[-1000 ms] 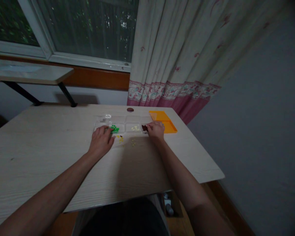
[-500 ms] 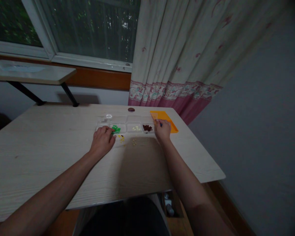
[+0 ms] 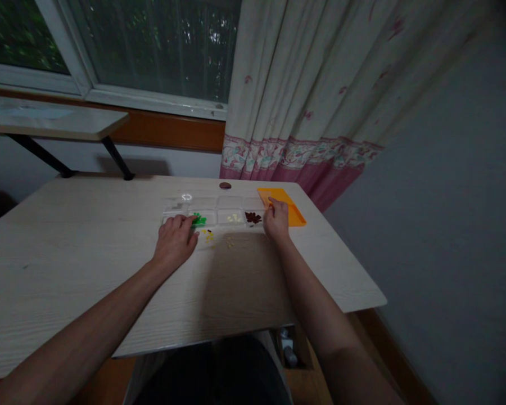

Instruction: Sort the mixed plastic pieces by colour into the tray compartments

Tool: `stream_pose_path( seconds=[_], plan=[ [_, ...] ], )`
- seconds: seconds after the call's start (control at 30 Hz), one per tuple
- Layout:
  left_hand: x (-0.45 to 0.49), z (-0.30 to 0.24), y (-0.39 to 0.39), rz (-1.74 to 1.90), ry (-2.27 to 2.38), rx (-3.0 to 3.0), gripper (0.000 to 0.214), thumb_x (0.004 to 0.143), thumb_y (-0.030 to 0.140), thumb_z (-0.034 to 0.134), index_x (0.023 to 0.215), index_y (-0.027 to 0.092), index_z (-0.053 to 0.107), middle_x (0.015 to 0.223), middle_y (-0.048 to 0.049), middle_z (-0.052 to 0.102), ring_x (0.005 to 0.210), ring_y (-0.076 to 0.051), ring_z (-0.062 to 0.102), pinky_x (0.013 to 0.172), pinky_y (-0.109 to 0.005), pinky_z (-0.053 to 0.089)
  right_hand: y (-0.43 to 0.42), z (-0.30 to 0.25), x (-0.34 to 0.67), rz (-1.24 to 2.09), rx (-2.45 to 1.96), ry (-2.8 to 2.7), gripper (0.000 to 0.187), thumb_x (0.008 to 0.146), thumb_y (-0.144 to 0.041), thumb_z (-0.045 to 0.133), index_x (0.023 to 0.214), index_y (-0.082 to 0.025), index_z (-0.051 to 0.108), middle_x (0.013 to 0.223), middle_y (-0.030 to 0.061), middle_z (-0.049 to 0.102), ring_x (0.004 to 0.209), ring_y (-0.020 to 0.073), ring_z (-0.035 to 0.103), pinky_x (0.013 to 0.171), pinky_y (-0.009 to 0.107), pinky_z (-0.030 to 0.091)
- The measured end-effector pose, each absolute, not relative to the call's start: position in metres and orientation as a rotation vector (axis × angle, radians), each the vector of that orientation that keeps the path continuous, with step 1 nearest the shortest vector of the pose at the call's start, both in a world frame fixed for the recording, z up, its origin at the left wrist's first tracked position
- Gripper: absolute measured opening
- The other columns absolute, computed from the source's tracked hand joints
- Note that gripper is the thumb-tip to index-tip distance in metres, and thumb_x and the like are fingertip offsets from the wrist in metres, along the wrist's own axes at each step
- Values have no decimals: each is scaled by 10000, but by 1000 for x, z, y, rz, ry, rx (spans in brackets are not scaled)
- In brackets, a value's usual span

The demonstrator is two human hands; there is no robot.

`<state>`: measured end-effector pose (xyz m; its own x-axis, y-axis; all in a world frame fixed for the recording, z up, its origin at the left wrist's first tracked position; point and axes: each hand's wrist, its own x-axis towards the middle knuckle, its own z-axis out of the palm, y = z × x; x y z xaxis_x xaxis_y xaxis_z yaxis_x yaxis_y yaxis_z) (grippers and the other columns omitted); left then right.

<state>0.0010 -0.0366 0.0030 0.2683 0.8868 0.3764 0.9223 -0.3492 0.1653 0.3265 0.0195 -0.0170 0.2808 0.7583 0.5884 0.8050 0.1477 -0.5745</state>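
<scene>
A clear compartment box (image 3: 231,203) with its lid folded back lies on the table. One compartment holds small green pieces (image 3: 199,219), another pale pieces (image 3: 233,217), and the rightmost visible one dark brown pieces (image 3: 253,217). My left hand (image 3: 175,237) rests at the box's left end, fingers stretched, one fingertip by the green pieces. At the right end, beside the orange tray (image 3: 296,216), my right hand (image 3: 277,220) has its fingers curled in a pinch; what is between them is too small to make out. Loose yellow pieces (image 3: 209,237) and pale pieces (image 3: 230,242) lie in front.
A brown oval object (image 3: 225,185) lies behind the box. To the left, a raised shelf (image 3: 96,126) stands on black legs. A curtain (image 3: 295,152) hangs behind the table, and an open drawer (image 3: 295,351) with items shows below its front edge.
My right hand has shifted and turned slightly over the box's right end; the small dark blue thing seen at its fingers is no longer visible. My left hand stays at the green pieces.
</scene>
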Motion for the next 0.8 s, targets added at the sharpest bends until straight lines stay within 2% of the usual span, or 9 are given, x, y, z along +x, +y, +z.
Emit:
stream_pose_path(
  seconds=[0.13,0.27,0.47,0.63,0.8],
  plan=[
    [0,1,-36,-653,-1688,-2439,444,901,347,516,1325,215,527,1185,-121,550,1087,-314,479,917,-445,422,18,-14,326,-113,-1674,-1514,416,838,-172,437,1187,-134,658,1096,149,583,1053,256,524,1009,427,417],
    [-2,-4,-30,-697,-1664,-2463,442,901,358,518,1316,207,538,1173,-125,539,1071,-302,485,935,-437,417,12,-5,319,-231,-1700,-1575,348,861,-212,485,1128,-179,707,1088,127,616,1035,268,522,966,428,408],
    [-5,0,-25,-688,-1699,-2506,491,865,379,551,1328,217,524,1183,-124,538,1085,-304,516,942,-450,403,0,-5,270,-157,-1327,-2104,223,896,-298,577,1042,-257,740,1055,68,666,1050,228,524,958,384,378],
    [-5,5,-27,-710,-1663,-2398,496,822,377,599,1292,223,560,1222,-136,530,1134,-349,467,972,-516,350,-16,-7,229,-138,-1127,-2436,305,891,-194,575,1158,-280,693,1210,56,648,1177,232,483,1028,412,320],
    [0,8,-30,-769,-1448,-2477,336,830,284,583,1153,225,652,1208,-120,530,1143,-325,438,971,-491,365,-22,-8,224,-157,-1121,-2433,370,874,-141,577,1196,-294,680,1339,54,584,1288,235,420,1095,423,284]
  ],
)
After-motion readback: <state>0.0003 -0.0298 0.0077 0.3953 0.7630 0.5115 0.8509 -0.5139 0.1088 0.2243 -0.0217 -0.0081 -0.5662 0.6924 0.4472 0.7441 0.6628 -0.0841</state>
